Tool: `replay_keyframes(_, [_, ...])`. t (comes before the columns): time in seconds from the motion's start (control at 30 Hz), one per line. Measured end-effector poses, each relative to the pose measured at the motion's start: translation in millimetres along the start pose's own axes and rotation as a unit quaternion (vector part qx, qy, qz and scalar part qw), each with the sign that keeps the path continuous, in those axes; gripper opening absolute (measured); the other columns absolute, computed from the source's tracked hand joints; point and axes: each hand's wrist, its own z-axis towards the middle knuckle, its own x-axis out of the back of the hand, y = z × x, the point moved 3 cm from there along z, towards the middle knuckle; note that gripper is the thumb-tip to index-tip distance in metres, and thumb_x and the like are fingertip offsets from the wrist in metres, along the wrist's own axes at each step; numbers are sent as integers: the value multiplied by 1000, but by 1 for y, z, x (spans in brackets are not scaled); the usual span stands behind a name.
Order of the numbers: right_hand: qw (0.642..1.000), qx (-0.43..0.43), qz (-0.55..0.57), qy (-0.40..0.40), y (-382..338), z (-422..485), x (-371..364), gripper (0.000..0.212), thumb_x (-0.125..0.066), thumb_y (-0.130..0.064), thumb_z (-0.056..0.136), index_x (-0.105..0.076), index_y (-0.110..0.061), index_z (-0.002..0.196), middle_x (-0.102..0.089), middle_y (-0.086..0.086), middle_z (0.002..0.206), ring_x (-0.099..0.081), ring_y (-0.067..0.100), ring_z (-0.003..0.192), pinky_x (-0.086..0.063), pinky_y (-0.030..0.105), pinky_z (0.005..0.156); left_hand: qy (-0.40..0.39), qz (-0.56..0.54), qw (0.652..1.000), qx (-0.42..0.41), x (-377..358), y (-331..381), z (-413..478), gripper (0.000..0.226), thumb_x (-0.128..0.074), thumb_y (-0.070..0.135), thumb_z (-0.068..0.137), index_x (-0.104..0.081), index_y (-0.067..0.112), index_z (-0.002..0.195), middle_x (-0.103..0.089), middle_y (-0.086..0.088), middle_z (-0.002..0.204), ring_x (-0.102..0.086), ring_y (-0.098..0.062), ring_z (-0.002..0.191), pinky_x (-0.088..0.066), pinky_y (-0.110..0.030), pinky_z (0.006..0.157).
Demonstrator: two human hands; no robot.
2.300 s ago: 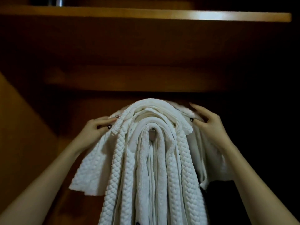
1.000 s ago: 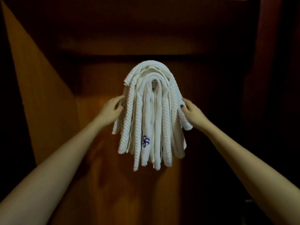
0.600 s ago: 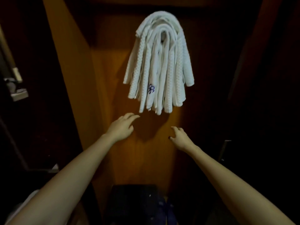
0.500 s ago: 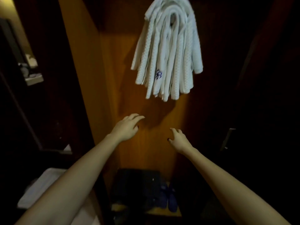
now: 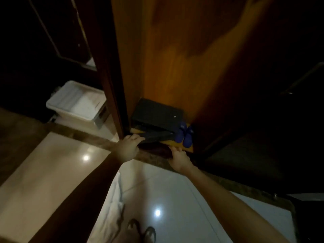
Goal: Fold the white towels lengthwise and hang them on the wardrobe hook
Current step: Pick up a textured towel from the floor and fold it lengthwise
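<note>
Wardrobe (image 5: 175, 58) seen from above, down to its floor. Left hand (image 5: 127, 148) over the front left corner of that floor, fingers (image 5: 134, 137) side by side, lightly bent, holding nothing. Right hand (image 5: 178, 157) near the front edge, fingers (image 5: 175, 149) close together, blurred, also empty. White towels and hook outside the view. Dark box (image 5: 156, 116) at the back left corner, blue slippers (image 5: 185, 135) just beside it on the right. White bin (image 5: 75, 102) left of the wardrobe on pale tiles (image 5: 166, 190); white cloth (image 5: 113, 204) under the left forearm.
</note>
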Motion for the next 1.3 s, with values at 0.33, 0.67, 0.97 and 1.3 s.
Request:
replay_keyframes(0.33, [987, 40, -86, -130, -1, 81, -217, 56, -45, -23, 99, -23, -20, 151, -36, 16, 145, -39, 33, 129, -38, 44, 104, -74, -55, 982, 164, -231, -131, -89, 51, -46, 18, 93, -38, 29, 142, -42, 3, 144, -44, -21, 125, -44, -33, 92])
replay_keyframes(0.67, [960, 107, -150, -211, -4, 197, -476, 50, -46, -27, 99, -32, -19, 147, -41, 12, 142, -44, 31, 126, -41, 41, 103, -89, -86, 953, 275, -472, -272, -125, 51, -45, 23, 97, -32, 27, 146, -39, 0, 147, -42, -21, 128, -46, -34, 93])
replay_keyframes(0.97, [967, 199, -57, -147, -43, 327, -633, 48, -45, -16, 97, -39, -18, 145, -46, 9, 142, -46, 31, 125, -40, 38, 103, -32, -57, 949, 308, -617, -397, -102, 59, -50, 18, 93, -31, 23, 148, -36, -6, 150, -36, -25, 134, -40, -37, 100])
replay_keyframes(1.3, [934, 315, -163, -31, -62, 418, -699, 50, -48, -11, 93, -43, -17, 142, -53, 6, 137, -36, 28, 131, -28, 36, 104, 34, 57, 958, 278, -662, -488, -23, 63, -50, 25, 95, -20, 27, 151, -31, -6, 153, -17, -25, 145, -17, -54, 112])
